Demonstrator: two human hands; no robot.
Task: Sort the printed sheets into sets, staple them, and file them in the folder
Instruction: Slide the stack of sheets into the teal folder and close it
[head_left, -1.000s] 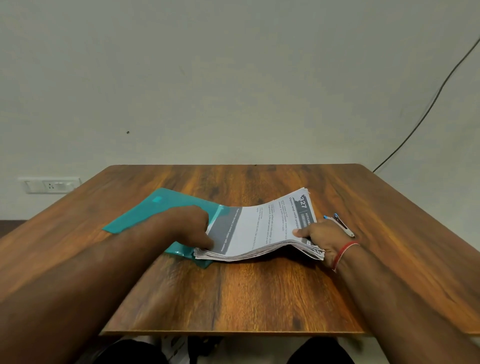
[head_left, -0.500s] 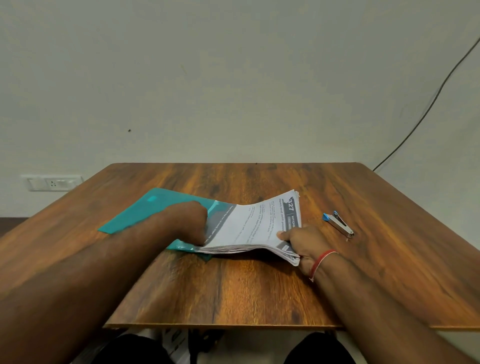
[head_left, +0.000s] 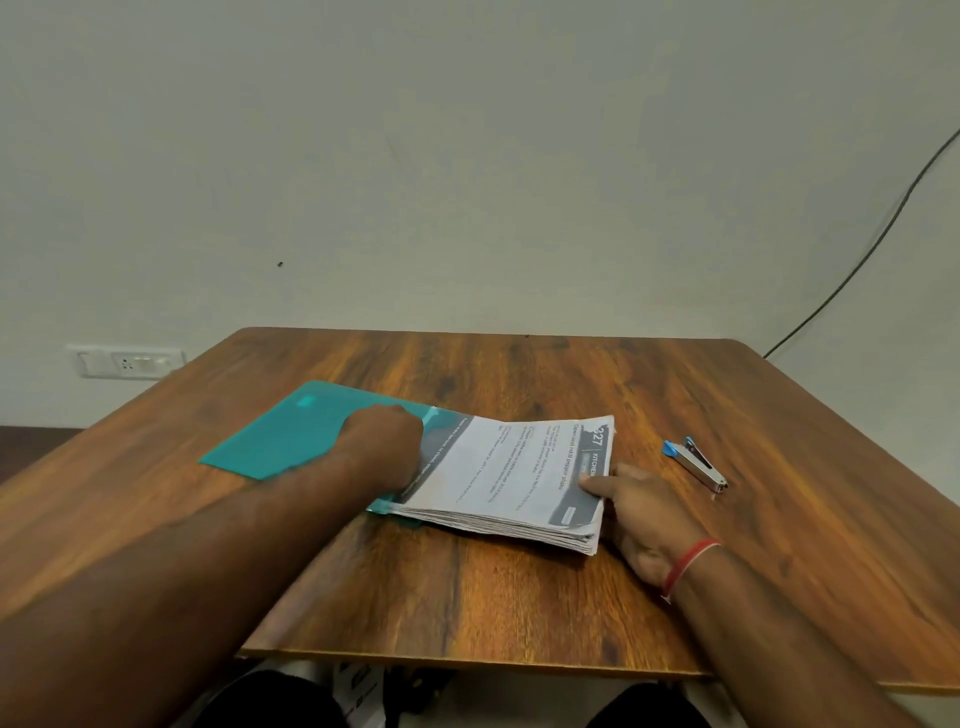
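Observation:
A thick stack of printed sheets lies flat on the wooden table, its left end overlapping a teal folder. My left hand is curled at the stack's left end, over the folder's edge; its fingertips are hidden. My right hand holds the stack's right end with the thumb on the top sheet and the fingers alongside and below. A small silver stapler with a blue tip lies on the table just right of my right hand.
Behind the table is a plain wall with a socket plate low on the left. A dark cable runs down the wall on the right. The table's front edge is close to my body.
The stack was bowed upward with its right end raised; it now lies flat on the table. Both hands stay at its two ends.

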